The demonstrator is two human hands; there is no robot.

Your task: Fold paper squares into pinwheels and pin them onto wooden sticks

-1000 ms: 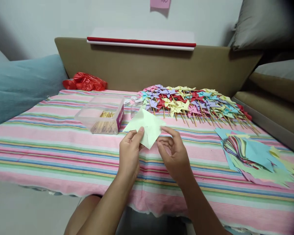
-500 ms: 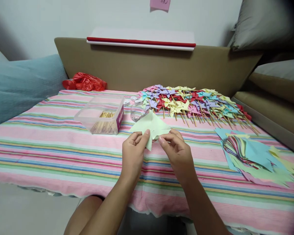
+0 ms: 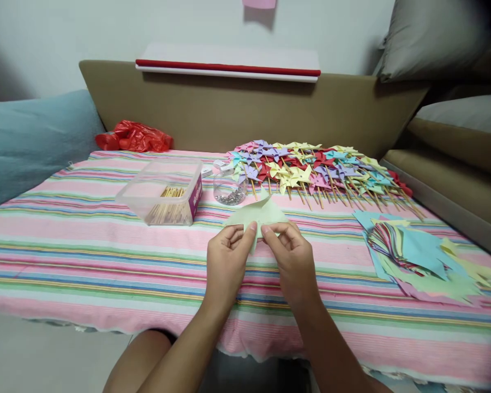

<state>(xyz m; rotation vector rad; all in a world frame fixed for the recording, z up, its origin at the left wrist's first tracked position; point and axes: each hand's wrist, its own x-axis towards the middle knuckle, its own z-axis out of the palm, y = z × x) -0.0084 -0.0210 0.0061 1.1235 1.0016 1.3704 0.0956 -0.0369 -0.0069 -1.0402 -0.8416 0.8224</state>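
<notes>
My left hand [image 3: 226,262] and my right hand [image 3: 293,257] both pinch a pale green cut paper square [image 3: 257,214] just above the striped tablecloth [image 3: 85,240]. The fingertips of both hands meet near the paper's near corner, and its flaps tilt away from me. A clear round jar of small silver pieces [image 3: 229,191] stands just beyond the paper. Left of it sits a clear plastic box of wooden sticks [image 3: 163,192].
Several finished paper pinwheels on sticks [image 3: 315,170] lie in rows at the back right. A stack of coloured cut papers [image 3: 421,256] lies at the right. A red plastic bag [image 3: 135,136] rests at the back left by a blue cushion [image 3: 28,142]. A brown sofa back [image 3: 229,109] runs behind.
The green paper has dropped lower and flatter toward the table, and my two hands have closed in together on its near corner. The view has tilted slightly.
</notes>
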